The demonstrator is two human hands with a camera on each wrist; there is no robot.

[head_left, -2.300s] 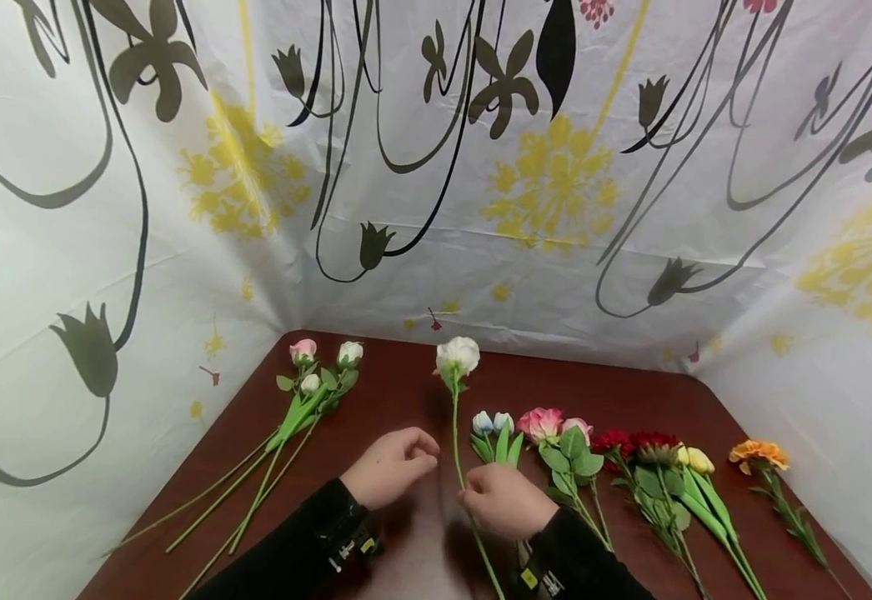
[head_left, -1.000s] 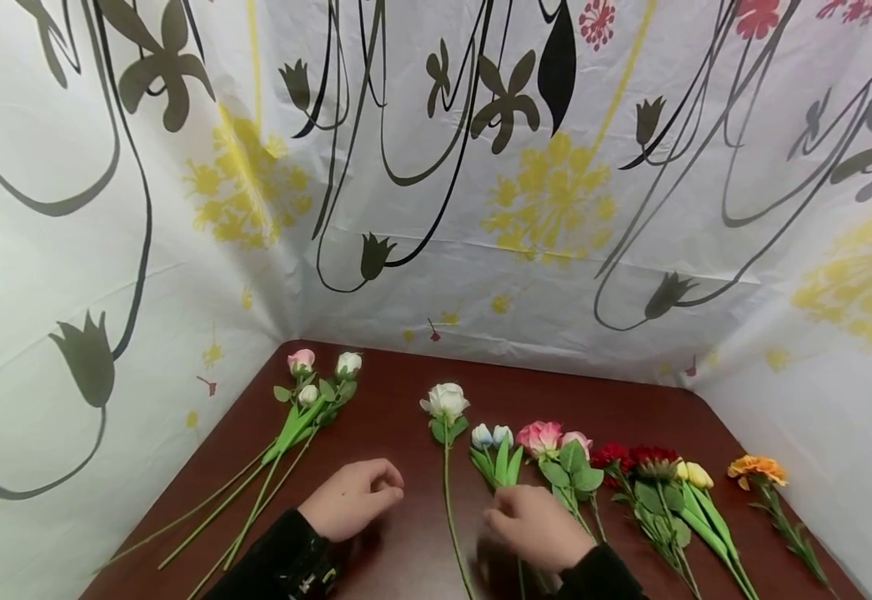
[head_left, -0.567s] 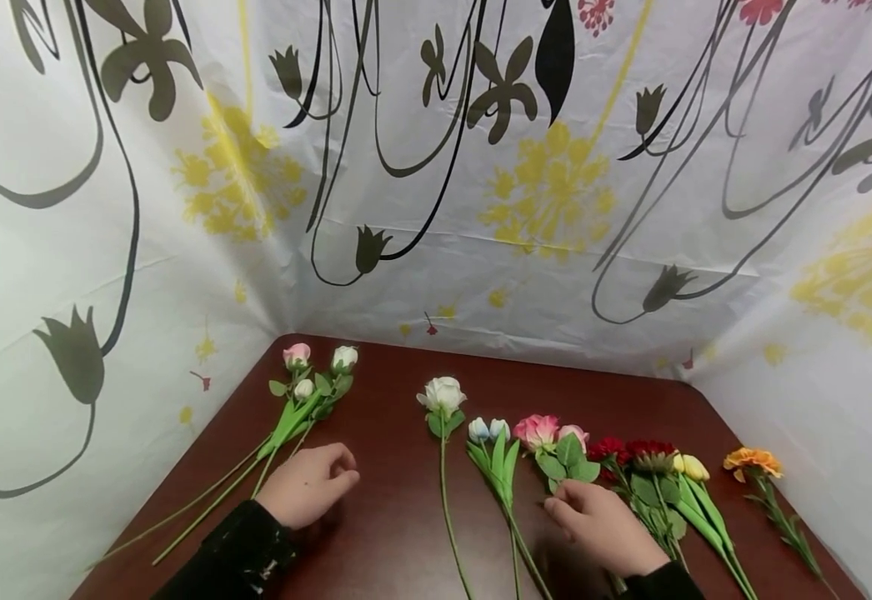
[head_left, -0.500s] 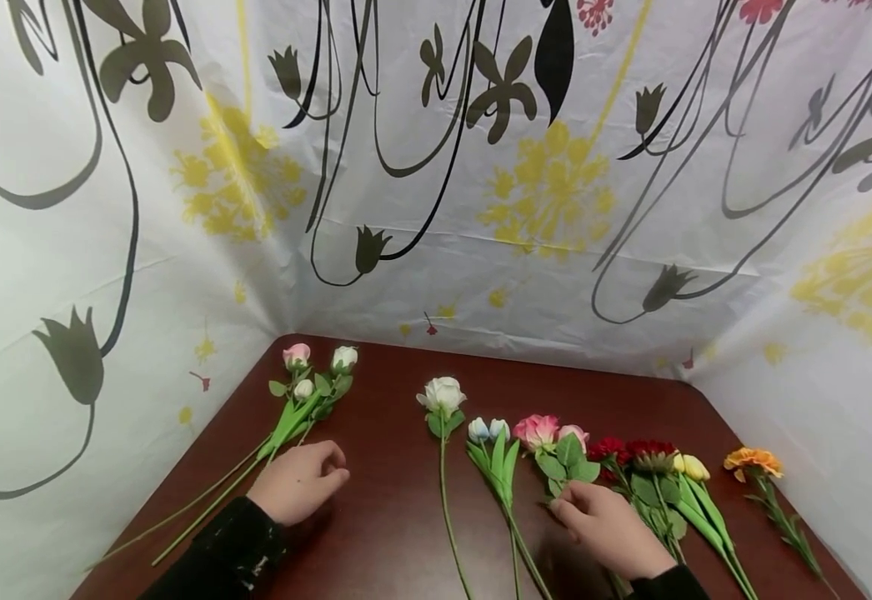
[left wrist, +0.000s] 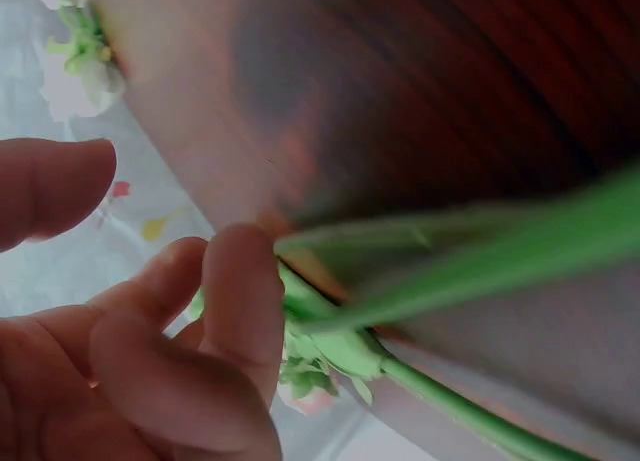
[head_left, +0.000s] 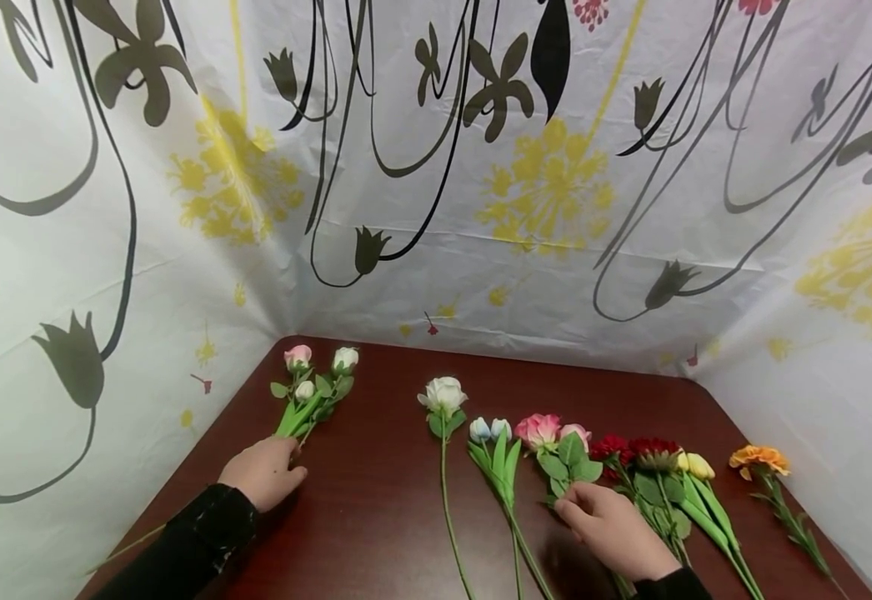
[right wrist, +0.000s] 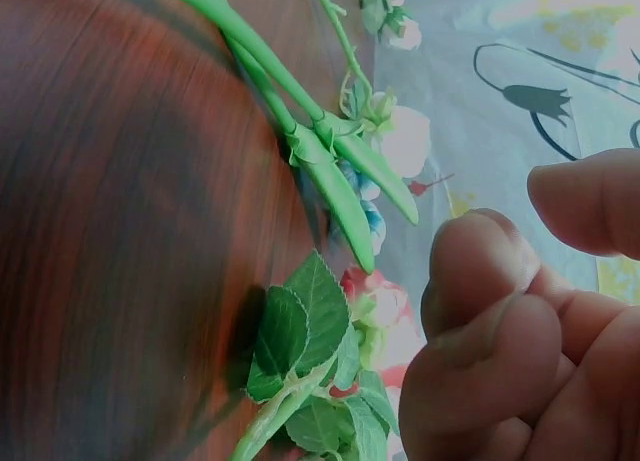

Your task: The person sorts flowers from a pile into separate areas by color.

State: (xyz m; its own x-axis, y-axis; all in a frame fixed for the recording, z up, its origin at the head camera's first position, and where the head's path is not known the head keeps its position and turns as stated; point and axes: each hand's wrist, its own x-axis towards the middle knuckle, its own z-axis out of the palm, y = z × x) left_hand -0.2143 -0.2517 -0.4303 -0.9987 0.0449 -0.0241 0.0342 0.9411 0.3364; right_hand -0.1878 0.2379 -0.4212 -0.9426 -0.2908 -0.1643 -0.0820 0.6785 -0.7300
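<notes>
My left hand [head_left: 263, 473] is over the stems of the left group of flowers, below their green leaves [head_left: 297, 417]. In the left wrist view its thumb stands apart from its loosely bent fingers [left wrist: 243, 301], with green stems just beyond them. A pink rose [head_left: 298, 357], a white rose [head_left: 345, 359] and a small white bud [head_left: 304, 391] top this group. My right hand [head_left: 616, 533] hovers by the leaves of the pink roses [head_left: 537, 431]. Its fingers are loosely bent, the thumb is apart, and nothing shows between them in the right wrist view.
Mid-table lie a white rose [head_left: 443, 394] and pale blue tulips [head_left: 490, 430]. Rightward come dark red flowers [head_left: 654, 452], yellow tulips [head_left: 696, 465] and an orange flower [head_left: 759, 457]. A patterned white sheet [head_left: 436, 308] walls in the brown table [head_left: 376, 500].
The white rose in my right hand was laid mid-table and let go. My right hand then moved right to the pink roses; my left hand moved left onto the left group's stems.
</notes>
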